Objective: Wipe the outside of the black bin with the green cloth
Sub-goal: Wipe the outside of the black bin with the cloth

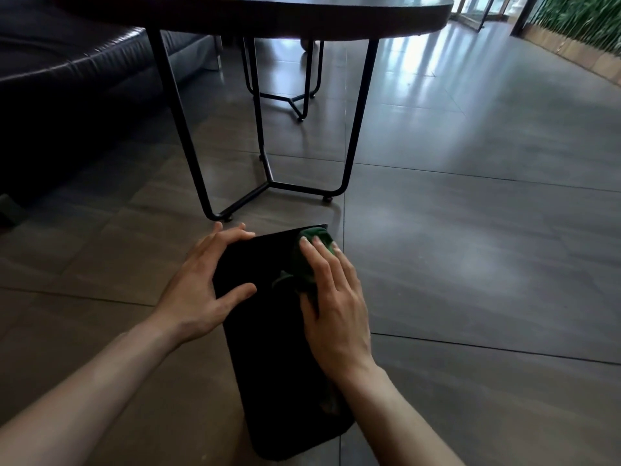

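The black bin (268, 348) lies on its side on the tiled floor (470, 264), just in front of the person, with one broad wall facing up and its far end pointing toward the legs of a round table (268, 15). The left hand (201, 287) steadies it: the fingers (232, 235) are spread apart and laid over the far left corner, while the thumb rests on the upper wall. The right hand (332, 304) lies flat on the green cloth (307, 260), its fingers straight and close together, pressing the bunched cloth against the upper wall near the far right corner. Part of the cloth sticks out beyond the fingertips and another fold shows beside the thumb. Wiping looks to be under way on this upward face, with the cloth at the far end of it; whether the stretch nearer the person is already wiped cannot be told, since the dark plastic shows neither dirt nor streaks in this light. The side walls, the face against the floor and the two ends seem yet to be dealt with, so the bin will likely need turning several times. A dark sofa (67, 79) stands to the left, well apart from the work.
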Demonstrator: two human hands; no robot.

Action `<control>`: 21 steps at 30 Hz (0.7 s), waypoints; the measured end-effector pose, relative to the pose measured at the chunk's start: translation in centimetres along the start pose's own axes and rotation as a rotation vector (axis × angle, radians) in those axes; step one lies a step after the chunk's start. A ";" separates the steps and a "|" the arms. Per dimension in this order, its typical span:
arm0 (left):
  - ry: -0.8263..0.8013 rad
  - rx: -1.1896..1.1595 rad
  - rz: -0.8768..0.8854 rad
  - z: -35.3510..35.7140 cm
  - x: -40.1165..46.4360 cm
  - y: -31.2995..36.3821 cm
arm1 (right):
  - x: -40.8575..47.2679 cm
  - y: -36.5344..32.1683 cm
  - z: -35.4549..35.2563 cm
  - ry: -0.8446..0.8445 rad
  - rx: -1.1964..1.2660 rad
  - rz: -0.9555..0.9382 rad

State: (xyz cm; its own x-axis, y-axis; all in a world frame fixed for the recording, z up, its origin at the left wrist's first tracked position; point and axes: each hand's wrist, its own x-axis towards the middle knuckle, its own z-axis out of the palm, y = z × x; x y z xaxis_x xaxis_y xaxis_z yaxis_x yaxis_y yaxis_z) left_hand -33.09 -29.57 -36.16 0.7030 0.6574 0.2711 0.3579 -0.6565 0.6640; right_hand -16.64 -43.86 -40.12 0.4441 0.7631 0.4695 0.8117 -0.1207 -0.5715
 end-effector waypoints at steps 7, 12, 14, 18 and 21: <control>0.000 -0.012 0.008 0.2 -0.2 0.2 | -9.5 2.7 0.9 0.184 0.262 0.400; -0.007 -0.005 0.021 0.3 -0.3 0.3 | -9.1 0.7 1.7 0.265 0.239 0.429; -0.004 0.002 0.025 0.3 -0.2 0.2 | -5.6 -0.8 1.3 0.228 0.193 0.334; 0.013 0.031 0.034 0.4 -0.3 0.0 | -2.7 -1.6 0.9 0.116 0.042 0.151; 0.023 0.026 0.021 0.4 -0.2 0.0 | -7.7 -1.3 2.0 0.091 -0.153 -0.016</control>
State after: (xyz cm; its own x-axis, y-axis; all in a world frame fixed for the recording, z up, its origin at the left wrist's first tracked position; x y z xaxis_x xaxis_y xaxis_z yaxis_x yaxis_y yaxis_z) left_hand -32.93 -29.83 -36.52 0.6961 0.6517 0.3012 0.3595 -0.6796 0.6395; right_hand -21.85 -48.37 -44.36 0.4573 0.7062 0.5406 0.8642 -0.2093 -0.4576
